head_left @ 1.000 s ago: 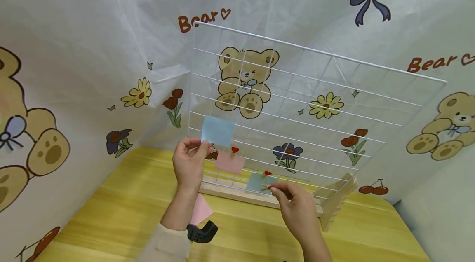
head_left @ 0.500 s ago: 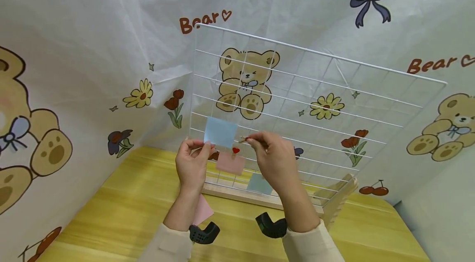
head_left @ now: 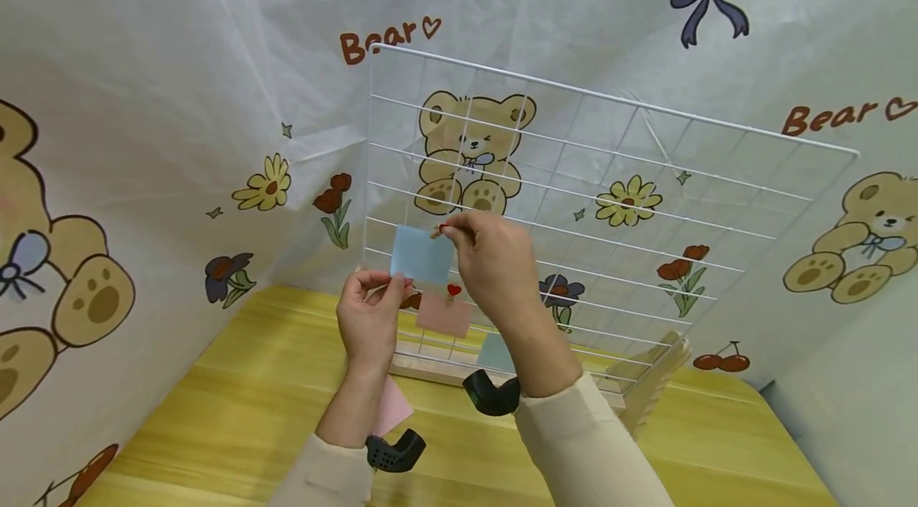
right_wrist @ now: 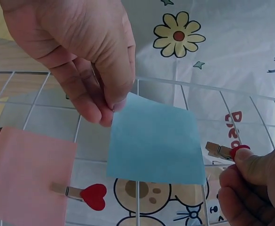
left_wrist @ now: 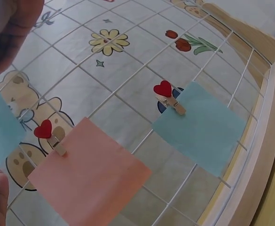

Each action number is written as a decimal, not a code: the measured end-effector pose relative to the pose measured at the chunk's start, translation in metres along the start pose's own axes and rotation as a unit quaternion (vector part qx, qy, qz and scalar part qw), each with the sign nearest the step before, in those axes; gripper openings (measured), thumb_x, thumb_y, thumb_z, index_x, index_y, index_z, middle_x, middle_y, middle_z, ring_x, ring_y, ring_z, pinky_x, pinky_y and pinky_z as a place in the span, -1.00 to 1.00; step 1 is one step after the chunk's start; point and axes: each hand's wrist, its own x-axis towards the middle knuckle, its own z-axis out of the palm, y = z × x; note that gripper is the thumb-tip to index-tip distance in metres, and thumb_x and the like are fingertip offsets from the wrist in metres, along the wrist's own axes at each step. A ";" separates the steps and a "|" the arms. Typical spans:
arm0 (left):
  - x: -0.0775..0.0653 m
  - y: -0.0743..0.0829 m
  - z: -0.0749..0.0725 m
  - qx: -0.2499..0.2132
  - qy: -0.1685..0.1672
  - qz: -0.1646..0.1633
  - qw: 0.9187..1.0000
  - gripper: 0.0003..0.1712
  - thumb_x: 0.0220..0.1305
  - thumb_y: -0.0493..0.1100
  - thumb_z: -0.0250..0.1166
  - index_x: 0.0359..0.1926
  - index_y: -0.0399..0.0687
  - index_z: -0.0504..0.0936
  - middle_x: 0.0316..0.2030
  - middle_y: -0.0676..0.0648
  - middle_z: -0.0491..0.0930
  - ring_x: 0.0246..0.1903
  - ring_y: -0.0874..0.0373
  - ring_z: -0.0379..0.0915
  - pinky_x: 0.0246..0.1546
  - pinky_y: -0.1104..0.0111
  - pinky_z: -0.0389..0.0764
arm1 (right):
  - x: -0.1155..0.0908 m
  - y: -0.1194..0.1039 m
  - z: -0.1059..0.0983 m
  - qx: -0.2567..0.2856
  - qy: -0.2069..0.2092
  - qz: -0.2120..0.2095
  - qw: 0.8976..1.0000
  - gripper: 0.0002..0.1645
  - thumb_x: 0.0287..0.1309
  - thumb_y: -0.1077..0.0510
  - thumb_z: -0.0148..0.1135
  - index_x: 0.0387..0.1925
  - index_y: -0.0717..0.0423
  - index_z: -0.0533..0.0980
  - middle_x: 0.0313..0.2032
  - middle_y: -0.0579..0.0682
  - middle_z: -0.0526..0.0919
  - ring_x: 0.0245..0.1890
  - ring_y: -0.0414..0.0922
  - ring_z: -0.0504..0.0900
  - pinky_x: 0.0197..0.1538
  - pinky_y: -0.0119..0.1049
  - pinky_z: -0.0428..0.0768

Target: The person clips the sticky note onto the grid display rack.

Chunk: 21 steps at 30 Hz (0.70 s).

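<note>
My left hand (head_left: 369, 316) pinches the lower left corner of a light blue paper square (head_left: 421, 254) and holds it against the white wire grid (head_left: 617, 99). My right hand (head_left: 495, 264) pinches a small wooden clothespin (right_wrist: 220, 150) with a red heart, at the square's upper right corner. In the right wrist view the clothespin's tip stands just beside the paper's edge. Below hangs a pink paper square (left_wrist: 90, 174), clipped to the grid by another heart clothespin (left_wrist: 52, 136). A second blue square (left_wrist: 200, 129) hangs lower right under its own heart clothespin (left_wrist: 170, 98).
The grid stands in a wooden base (head_left: 423, 367) with a wooden side support (head_left: 656, 371) at the right. A loose pink paper (head_left: 393, 407) lies on the yellow wood-grain table (head_left: 237, 419). Behind is a white bear-print sheet (head_left: 308, 21).
My right hand has brought the clothespin up and left, from beside the lower blue square to the held square's upper right corner. My left hand stays put with its paper.
</note>
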 end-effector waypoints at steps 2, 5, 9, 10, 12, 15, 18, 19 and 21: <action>0.000 0.000 0.000 -0.001 0.001 0.002 1.000 -0.81 0.22 -0.49 0.36 -0.22 -0.37 0.49 -0.26 -0.18 0.58 -0.39 0.20 0.76 -0.30 0.37 0.77 | 0.001 -0.001 0.002 0.000 -0.003 0.010 1.000 -0.83 0.37 0.12 0.29 -0.20 0.07 0.75 -0.26 -0.01 0.82 -0.40 -0.09 0.64 -0.38 -0.29 0.56; 0.001 0.001 0.000 -0.002 0.001 0.004 1.000 -0.80 0.22 -0.49 0.36 -0.22 -0.38 0.48 -0.25 -0.19 0.58 -0.39 0.20 0.77 -0.30 0.36 0.77 | 0.002 -0.003 0.004 0.001 -0.006 0.022 1.000 -0.84 0.36 0.13 0.30 -0.21 0.09 0.75 -0.26 0.00 0.82 -0.37 -0.08 0.67 -0.36 -0.28 0.62; 0.000 0.002 -0.001 0.002 0.000 0.005 1.000 -0.78 0.23 -0.48 0.36 -0.19 -0.40 0.48 -0.25 -0.16 0.57 -0.38 0.21 0.76 -0.29 0.37 0.77 | 0.004 -0.004 0.007 -0.004 -0.017 0.032 0.999 -0.84 0.37 0.13 0.29 -0.23 0.08 0.75 -0.26 -0.01 0.82 -0.34 -0.07 0.68 -0.34 -0.28 0.64; 0.000 0.002 -0.001 0.003 0.000 0.005 1.000 -0.78 0.23 -0.48 0.36 -0.19 -0.41 0.48 -0.25 -0.15 0.57 -0.38 0.21 0.76 -0.29 0.37 0.77 | 0.004 -0.004 0.008 -0.008 -0.020 0.032 0.999 -0.84 0.36 0.13 0.30 -0.23 0.08 0.75 -0.27 -0.02 0.82 -0.34 -0.07 0.68 -0.34 -0.28 0.64; 0.000 0.002 -0.001 0.002 -0.001 0.004 1.000 -0.78 0.23 -0.48 0.36 -0.18 -0.42 0.47 -0.26 -0.13 0.57 -0.38 0.22 0.76 -0.30 0.38 0.77 | 0.005 -0.005 0.009 -0.012 -0.025 0.032 0.999 -0.84 0.36 0.13 0.30 -0.23 0.08 0.75 -0.27 -0.02 0.82 -0.35 -0.08 0.68 -0.34 -0.28 0.63; 0.000 0.002 -0.001 -0.003 -0.003 0.004 1.000 -0.78 0.24 -0.49 0.35 -0.17 -0.43 0.47 -0.26 -0.12 0.57 -0.38 0.22 0.76 -0.30 0.39 0.77 | 0.006 -0.004 0.011 -0.018 -0.028 0.028 0.999 -0.85 0.35 0.14 0.31 -0.23 0.10 0.75 -0.27 -0.01 0.82 -0.34 -0.07 0.71 -0.34 -0.27 0.66; -0.001 0.001 -0.001 -0.006 -0.008 0.004 1.000 -0.78 0.24 -0.49 0.35 -0.17 -0.42 0.47 -0.27 -0.10 0.56 -0.37 0.21 0.76 -0.29 0.39 0.77 | 0.006 -0.005 0.011 -0.023 -0.028 0.026 0.999 -0.85 0.35 0.14 0.31 -0.22 0.10 0.75 -0.27 0.00 0.82 -0.32 -0.06 0.74 -0.31 -0.25 0.69; -0.001 0.001 -0.001 -0.005 -0.009 0.004 1.000 -0.78 0.24 -0.49 0.35 -0.18 -0.41 0.47 -0.27 -0.09 0.57 -0.37 0.21 0.76 -0.29 0.39 0.77 | 0.006 -0.005 0.012 -0.024 -0.029 0.025 0.999 -0.85 0.35 0.14 0.31 -0.22 0.10 0.74 -0.27 0.00 0.82 -0.32 -0.06 0.74 -0.30 -0.24 0.69; -0.001 0.002 -0.001 -0.007 -0.010 0.005 1.000 -0.79 0.24 -0.49 0.36 -0.19 -0.40 0.48 -0.27 -0.10 0.57 -0.36 0.20 0.76 -0.29 0.38 0.77 | 0.006 -0.005 0.012 -0.024 -0.029 0.025 0.999 -0.86 0.34 0.14 0.32 -0.22 0.09 0.74 -0.28 0.00 0.82 -0.32 -0.06 0.73 -0.30 -0.23 0.69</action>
